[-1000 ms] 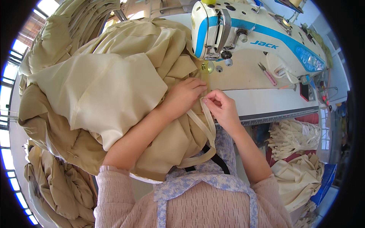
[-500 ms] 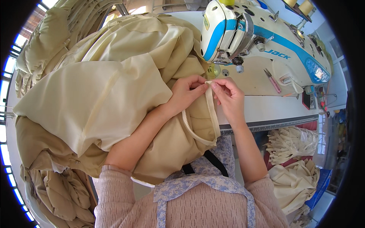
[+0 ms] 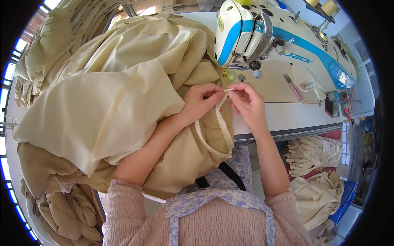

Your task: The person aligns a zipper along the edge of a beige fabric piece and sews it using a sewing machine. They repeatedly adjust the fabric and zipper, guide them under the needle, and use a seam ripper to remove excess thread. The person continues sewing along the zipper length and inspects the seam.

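Note:
A large beige garment [image 3: 102, 102] is heaped on the left of the sewing table and hangs over its front edge. A cream zipper [image 3: 223, 131] with toothed tape forms a long loop over the cloth. My left hand [image 3: 201, 100] pinches the zipper's upper end between thumb and forefinger. My right hand [image 3: 248, 104] grips that same end close beside it, its other fingers curled. Both hands are just in front of the white and blue sewing machine [image 3: 254, 37], below its needle area.
Pink-handled snips [image 3: 293, 88] lie on the machine bed. The table [image 3: 287, 117] has a ruler along its front edge [image 3: 291, 133]. Piled beige garments [image 3: 65, 209] sit at the left, bagged cream strips [image 3: 312, 151] and folded cloth [image 3: 318, 192] at lower right. Thread cones [image 3: 328, 7] stand behind the machine.
My right hand has risen and moved right with the zipper end, and my left fingers now meet it there. The zipper loop is more upright than a second ago.

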Motion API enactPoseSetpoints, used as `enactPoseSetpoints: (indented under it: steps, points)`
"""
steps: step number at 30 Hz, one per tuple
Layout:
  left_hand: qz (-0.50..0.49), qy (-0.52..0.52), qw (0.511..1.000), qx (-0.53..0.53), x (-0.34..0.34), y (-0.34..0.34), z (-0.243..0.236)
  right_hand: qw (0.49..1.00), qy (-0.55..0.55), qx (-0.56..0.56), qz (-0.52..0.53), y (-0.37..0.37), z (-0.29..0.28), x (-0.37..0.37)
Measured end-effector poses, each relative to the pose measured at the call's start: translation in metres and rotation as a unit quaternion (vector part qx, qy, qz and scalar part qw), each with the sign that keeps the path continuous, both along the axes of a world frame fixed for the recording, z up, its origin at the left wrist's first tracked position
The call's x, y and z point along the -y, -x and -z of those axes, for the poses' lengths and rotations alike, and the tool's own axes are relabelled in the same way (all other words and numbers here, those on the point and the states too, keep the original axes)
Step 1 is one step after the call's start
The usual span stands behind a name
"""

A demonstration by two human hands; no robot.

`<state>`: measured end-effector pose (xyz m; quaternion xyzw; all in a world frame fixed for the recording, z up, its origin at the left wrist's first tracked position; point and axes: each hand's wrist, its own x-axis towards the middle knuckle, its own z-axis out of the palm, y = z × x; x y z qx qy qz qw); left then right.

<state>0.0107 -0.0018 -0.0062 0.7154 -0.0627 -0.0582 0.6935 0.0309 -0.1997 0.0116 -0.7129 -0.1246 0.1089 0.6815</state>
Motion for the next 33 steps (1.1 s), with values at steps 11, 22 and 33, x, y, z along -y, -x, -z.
enactPoseSetpoints:
  steps: [11, 22, 33]
  points:
    - [0.023, 0.046, 0.999, -0.005, -0.001, -0.001, 0.0, 0.948, 0.104, 0.301, 0.008, -0.006, 0.007, 0.0]
    - [0.011, 0.02, 1.0, -0.015, -0.001, 0.0, -0.004, 0.958, 0.1, 0.27, 0.006, -0.003, 0.003, 0.004]
    - [-0.019, -0.074, 0.997, 0.0, 0.004, 0.002, -0.007, 0.993, 0.049, 0.104, -0.008, -0.009, 0.009, 0.0]
